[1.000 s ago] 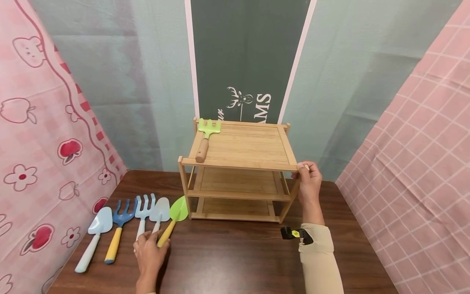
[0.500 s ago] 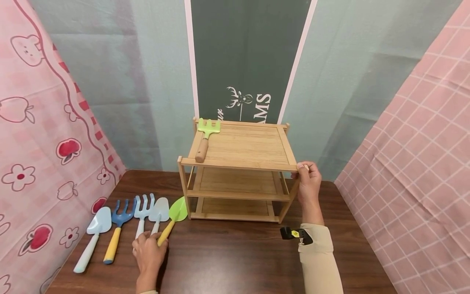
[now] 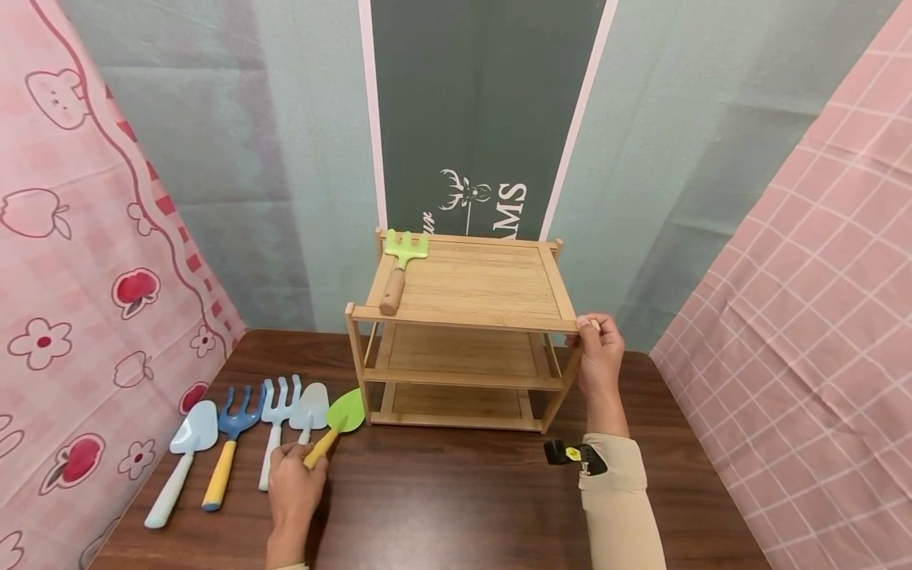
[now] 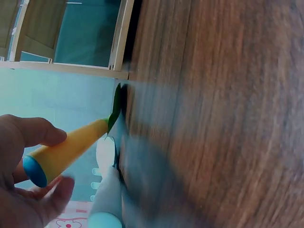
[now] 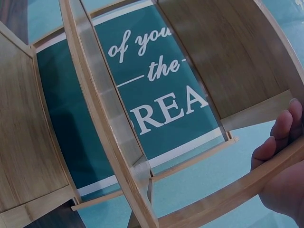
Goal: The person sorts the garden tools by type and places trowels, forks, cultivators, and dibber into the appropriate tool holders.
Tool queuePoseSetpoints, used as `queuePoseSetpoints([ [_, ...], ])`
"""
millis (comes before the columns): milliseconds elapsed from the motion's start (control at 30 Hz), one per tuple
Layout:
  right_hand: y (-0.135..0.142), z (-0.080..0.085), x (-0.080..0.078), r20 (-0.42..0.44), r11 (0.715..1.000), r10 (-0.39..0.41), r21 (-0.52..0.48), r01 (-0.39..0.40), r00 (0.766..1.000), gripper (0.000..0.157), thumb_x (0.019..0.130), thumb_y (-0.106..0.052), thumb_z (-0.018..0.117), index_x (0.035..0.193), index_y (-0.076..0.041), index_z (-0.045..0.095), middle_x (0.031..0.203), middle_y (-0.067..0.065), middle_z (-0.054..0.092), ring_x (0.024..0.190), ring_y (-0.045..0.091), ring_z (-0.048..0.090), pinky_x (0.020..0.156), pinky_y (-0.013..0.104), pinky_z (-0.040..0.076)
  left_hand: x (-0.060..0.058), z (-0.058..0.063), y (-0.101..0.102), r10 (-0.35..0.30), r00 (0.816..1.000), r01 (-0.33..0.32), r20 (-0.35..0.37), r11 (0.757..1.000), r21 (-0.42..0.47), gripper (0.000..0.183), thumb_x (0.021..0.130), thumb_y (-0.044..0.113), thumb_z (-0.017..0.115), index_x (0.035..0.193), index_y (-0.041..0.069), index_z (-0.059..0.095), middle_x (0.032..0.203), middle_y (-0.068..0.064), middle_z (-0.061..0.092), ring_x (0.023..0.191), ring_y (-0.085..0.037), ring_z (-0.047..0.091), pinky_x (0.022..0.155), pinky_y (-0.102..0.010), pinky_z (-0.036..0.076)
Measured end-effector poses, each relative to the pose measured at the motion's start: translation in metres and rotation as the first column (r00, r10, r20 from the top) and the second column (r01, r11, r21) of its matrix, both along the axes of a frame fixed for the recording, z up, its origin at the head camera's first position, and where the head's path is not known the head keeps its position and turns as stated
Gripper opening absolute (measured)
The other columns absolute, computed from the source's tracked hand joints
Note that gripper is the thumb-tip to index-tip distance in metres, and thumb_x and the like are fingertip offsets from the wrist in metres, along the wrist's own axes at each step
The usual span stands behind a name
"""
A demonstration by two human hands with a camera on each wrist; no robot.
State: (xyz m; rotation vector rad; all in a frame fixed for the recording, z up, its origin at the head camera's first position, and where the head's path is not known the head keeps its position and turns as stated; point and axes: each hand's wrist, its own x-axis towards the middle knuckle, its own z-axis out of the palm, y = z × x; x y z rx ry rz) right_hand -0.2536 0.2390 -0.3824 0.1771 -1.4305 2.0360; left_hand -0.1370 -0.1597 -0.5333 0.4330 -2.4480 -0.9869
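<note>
Green-bladed toy trowel with yellow handle [image 3: 335, 427] on dark wooden tabletop [image 3: 442, 499], just left of three-tier bamboo shelf rack [image 3: 463, 332] | left hand [image 3: 295, 491] fingers curled round its handle | right hand [image 3: 600, 360] grips rack's top right front corner

A green rake [image 3: 403, 261] lies beyond four blue tools [image 3: 235, 435].

dark green banner [image 3: 484, 119] reading "AMS" under a deer emblem, "of you", "the", "REA"
</note>
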Motion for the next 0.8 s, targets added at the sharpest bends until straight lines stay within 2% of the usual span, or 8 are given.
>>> queuePoseSetpoints([
  [133, 0.000, 0.000, 0.000, -0.002, 1.000, 0.003, 0.002, -0.003, 1.000, 0.016, 0.089, 0.005, 0.052, 0.077, -0.005, 0.056, 0.066, 0.005, 0.050, 0.054, 0.015, 0.051, 0.052, 0.024, 0.045, 0.002, 0.002, 0.001, 0.021, 1.000, -0.022, 0.012, 0.997, 0.073, 0.029, 0.072, 0.003, 0.070, 0.097, -0.012, 0.067, 0.098, -0.028, 0.056, 0.093, -0.044, 0.053, 0.078, -0.054, 0.040],
  [233, 0.000, 0.000, 0.000, -0.005, 1.000, 0.004, -0.002, -0.004, 1.000, 0.016, 0.089, 0.005, 0.052, 0.077, -0.005, 0.056, 0.066, 0.006, 0.050, 0.054, 0.015, 0.051, 0.052, 0.024, 0.045, 0.002, 0.001, 0.003, 0.078, 0.997, -0.077, 0.001, 0.988, 0.137, 0.029, 0.072, 0.004, 0.073, 0.097, -0.009, 0.068, 0.097, -0.027, 0.061, 0.093, -0.043, 0.055, 0.079, -0.052, 0.040],
  [367, 0.000, -0.001, 0.000, -0.009, 1.000, 0.002, -0.012, -0.002, 1.000, 0.016, 0.088, 0.005, 0.052, 0.077, -0.005, 0.057, 0.066, 0.005, 0.050, 0.054, 0.015, 0.051, 0.051, 0.023, 0.045, 0.001, -0.003, 0.008, 0.186, 0.983, -0.179, -0.002, 0.951, 0.253, 0.028, 0.071, 0.008, 0.075, 0.095, -0.005, 0.070, 0.095, -0.023, 0.066, 0.089, -0.038, 0.058, 0.076, -0.048, 0.041],
  [500, 0.000, -0.001, -0.001, -0.004, 1.000, 0.002, -0.006, -0.002, 1.000, 0.016, 0.088, 0.005, 0.052, 0.077, -0.005, 0.056, 0.067, 0.005, 0.050, 0.054, 0.014, 0.051, 0.051, 0.023, 0.045, 0.002, -0.006, 0.014, 0.260, 0.966, -0.245, -0.009, 0.919, 0.308, 0.027, 0.069, 0.008, 0.076, 0.093, -0.003, 0.071, 0.091, -0.021, 0.067, 0.085, -0.035, 0.059, 0.073, -0.044, 0.040],
  [800, 0.000, 0.000, -0.001, -0.018, 1.000, 0.008, -0.029, -0.009, 1.000, 0.016, 0.088, 0.006, 0.052, 0.076, -0.004, 0.056, 0.066, 0.005, 0.051, 0.054, 0.015, 0.051, 0.051, 0.023, 0.045, 0.002, -0.009, 0.017, 0.278, 0.960, -0.254, -0.030, 0.914, 0.317, 0.027, 0.069, 0.008, 0.076, 0.093, -0.003, 0.071, 0.093, -0.020, 0.067, 0.086, -0.034, 0.058, 0.072, -0.038, 0.039],
])
